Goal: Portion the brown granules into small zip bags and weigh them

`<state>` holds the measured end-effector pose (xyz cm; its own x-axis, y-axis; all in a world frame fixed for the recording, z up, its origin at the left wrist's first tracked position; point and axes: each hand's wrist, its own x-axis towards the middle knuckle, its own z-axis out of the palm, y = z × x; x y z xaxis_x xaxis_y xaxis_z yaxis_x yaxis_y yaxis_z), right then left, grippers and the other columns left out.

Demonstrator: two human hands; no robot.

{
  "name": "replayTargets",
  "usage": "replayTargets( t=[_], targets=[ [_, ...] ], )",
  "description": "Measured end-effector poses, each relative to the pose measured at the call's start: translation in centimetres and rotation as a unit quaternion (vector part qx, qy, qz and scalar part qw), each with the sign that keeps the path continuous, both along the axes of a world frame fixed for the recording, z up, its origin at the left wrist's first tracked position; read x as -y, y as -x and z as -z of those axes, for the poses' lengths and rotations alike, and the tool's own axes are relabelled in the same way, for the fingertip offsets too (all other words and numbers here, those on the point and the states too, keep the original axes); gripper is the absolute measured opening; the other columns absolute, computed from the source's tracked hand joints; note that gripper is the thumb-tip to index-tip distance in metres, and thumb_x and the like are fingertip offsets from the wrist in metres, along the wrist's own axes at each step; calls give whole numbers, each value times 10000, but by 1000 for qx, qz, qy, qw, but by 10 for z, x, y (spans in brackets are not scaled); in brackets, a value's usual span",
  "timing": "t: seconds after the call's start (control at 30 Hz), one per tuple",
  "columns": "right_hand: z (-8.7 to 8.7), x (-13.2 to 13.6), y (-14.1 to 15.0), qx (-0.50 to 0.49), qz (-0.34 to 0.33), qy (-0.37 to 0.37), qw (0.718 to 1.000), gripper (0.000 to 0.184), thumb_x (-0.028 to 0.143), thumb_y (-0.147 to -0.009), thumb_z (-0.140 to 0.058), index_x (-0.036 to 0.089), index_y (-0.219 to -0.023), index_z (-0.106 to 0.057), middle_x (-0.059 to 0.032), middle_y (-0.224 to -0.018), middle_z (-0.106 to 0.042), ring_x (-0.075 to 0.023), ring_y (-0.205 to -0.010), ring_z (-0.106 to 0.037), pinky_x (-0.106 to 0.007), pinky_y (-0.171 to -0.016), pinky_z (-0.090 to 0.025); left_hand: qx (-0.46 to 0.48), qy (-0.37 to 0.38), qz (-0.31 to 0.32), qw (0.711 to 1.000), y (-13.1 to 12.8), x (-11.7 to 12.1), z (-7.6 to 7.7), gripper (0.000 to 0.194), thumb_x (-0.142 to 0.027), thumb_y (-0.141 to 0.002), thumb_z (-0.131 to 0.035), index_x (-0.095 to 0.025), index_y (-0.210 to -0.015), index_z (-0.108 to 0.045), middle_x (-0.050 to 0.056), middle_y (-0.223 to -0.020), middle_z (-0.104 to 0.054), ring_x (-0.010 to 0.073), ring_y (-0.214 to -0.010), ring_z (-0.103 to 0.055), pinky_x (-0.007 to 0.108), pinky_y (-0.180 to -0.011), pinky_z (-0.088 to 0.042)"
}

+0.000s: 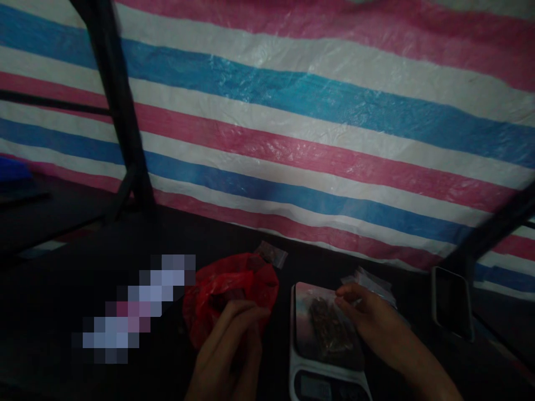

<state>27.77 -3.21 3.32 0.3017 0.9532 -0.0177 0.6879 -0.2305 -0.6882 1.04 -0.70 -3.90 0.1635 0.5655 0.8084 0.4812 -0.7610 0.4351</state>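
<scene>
A white kitchen scale point(293, 365) stands at the front, with a small clear plastic bag point(330, 328) of brownish, dried-looking bits lying on its plate. At that bag's upper right edge, the thumb and fingertips of my right hand point(368, 314) are pinched together. My left hand point(236, 340) is over the near side of an open red plastic bag point(263, 278), its fingers bent and drawn together. Whatever they hold, if anything, is hidden, and the red bag's contents are too dark to make out. The scale's display point(316, 387) is unreadable.
Behind the red bag lies another small filled clear bag point(271, 254). Clear plastic bags point(374, 284) lie beyond my right hand, and a phone point(452, 303) sits at the right. A blurred-out long item point(137, 312) is at the left. Striped sheeting point(292, 139) and dark posts point(121, 100) rise behind.
</scene>
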Motion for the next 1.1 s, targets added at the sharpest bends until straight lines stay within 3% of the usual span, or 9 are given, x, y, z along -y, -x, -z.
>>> replayTargets(
  t=[0.6,0.8,0.93,1.1],
  targets=[
    [-10,3,5,22,-3,9,1000,233,384,-903,-537,223,-854,-698,-45,-796,-736,-236,-748,-689,-337,-690,-475,-37,-31,-4,999,1,-3,-1,234,-92,-1002,-481,-254,-1132,-587,14,-1008,-701,85,-908,-760,103,-817,-571],
    [0,-3,3,47,30,-11,998,172,357,-906,-559,227,-913,-672,-66,-899,-754,-251,-831,-705,-365,-760,-484,-40,-40,-9,998,6,-5,2,223,-98,-1005,-492,-247,-1137,-594,21,-1027,-696,88,-925,-755,112,-841,-573],
    [13,-9,2,-12,30,-15,999,118,303,-851,-600,244,-938,-653,-32,-870,-734,-213,-737,-691,-322,-655,-479,-22,-30,-2,999,2,2,3,247,-69,-995,-495,-256,-1119,-599,11,-1022,-698,80,-921,-756,107,-829,-568],
    [14,-19,13,-152,1,-75,986,244,336,-767,-690,246,-983,-623,6,-814,-692,-191,-724,-675,-284,-620,-490,-8,-18,15,1000,-8,15,-1,307,-38,-945,-478,-284,-1060,-621,-22,-947,-711,69,-816,-751,106,-736,-562]
  ],
)
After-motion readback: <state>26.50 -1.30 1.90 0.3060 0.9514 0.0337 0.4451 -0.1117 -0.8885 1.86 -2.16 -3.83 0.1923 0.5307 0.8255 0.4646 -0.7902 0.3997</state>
